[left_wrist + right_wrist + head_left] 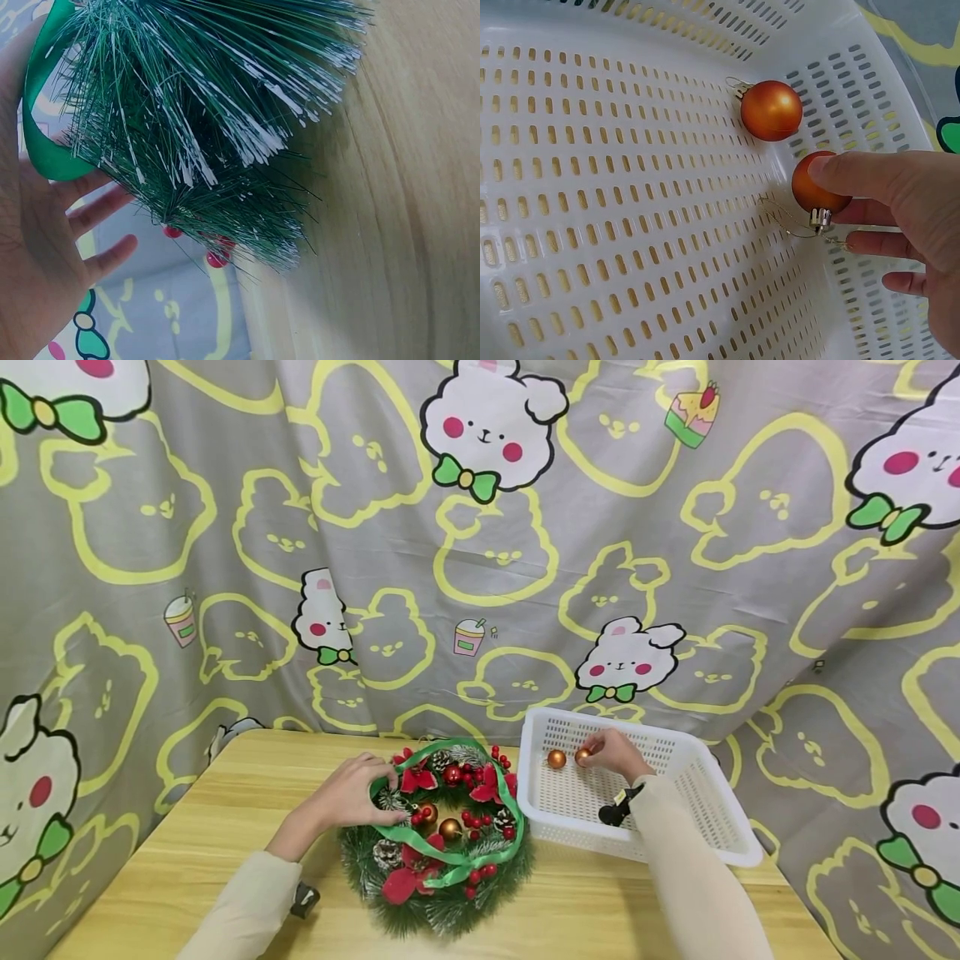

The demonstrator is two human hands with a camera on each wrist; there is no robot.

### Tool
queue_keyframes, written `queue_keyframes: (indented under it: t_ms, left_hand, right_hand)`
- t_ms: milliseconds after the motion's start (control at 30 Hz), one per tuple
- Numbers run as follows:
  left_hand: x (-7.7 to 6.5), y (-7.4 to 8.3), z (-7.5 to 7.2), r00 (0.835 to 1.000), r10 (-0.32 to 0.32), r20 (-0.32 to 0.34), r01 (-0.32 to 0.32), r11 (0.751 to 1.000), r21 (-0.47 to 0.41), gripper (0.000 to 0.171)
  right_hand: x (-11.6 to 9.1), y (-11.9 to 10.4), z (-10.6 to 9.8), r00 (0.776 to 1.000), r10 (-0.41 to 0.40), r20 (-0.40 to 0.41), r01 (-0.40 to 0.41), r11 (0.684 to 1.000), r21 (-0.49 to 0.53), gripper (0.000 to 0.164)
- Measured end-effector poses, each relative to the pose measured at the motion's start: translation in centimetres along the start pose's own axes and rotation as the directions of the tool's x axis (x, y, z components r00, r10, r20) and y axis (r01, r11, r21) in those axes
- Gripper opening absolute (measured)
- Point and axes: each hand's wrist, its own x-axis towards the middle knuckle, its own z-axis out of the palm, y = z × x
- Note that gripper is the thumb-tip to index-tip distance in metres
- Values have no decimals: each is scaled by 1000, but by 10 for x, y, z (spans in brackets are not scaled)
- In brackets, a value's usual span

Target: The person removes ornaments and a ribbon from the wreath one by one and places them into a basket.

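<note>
A green wreath [442, 910] lies on the table, trimmed with red flowers, red berries, pinecones and a loose green ribbon [420, 841]. At its left side is my left hand [354, 793], fingers spread against the needles and ribbon. In the left wrist view, the left hand [45, 247] shows loosely extended fingers behind the needles; the thumb is hard to make out. My right hand [617, 753] reaches into the white basket [637, 852]. Its thumb and fingers pinch an orange bauble [814, 184] with a silver cap and gold string. A second orange bauble [771, 111] rests beside it.
Within the wreath's ring sit copper-coloured baubles [450, 829]. The basket stands right of the wreath on the wooden table [277, 768]. A patterned grey curtain [405, 552] hangs behind the table. Black wrist devices [617, 810] show at both sleeves.
</note>
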Motion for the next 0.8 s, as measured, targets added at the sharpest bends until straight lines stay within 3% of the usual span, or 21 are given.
queue_keyframes:
  t_ms: [167, 500, 633, 800]
  left_hand:
    - [0, 0, 0, 1000, 4, 0, -4, 1000, 3, 45]
    - [0, 3, -2, 1000, -6, 6, 6, 1000, 0, 44]
    - [0, 3, -2, 1000, -17, 12, 17, 1000, -5, 45]
    - [0, 3, -2, 1000, -25, 12, 25, 1000, -5, 45]
  right_hand:
    - [1, 3, 1, 1000, -5, 7, 5, 1000, -11, 27]
    - [1, 0, 1, 997, 71, 4, -71, 997, -27, 36]
    - [2, -9, -5, 998, 52, -44, -54, 998, -38, 36]
    - [7, -30, -13, 991, -31, -134, 24, 998, -54, 36]
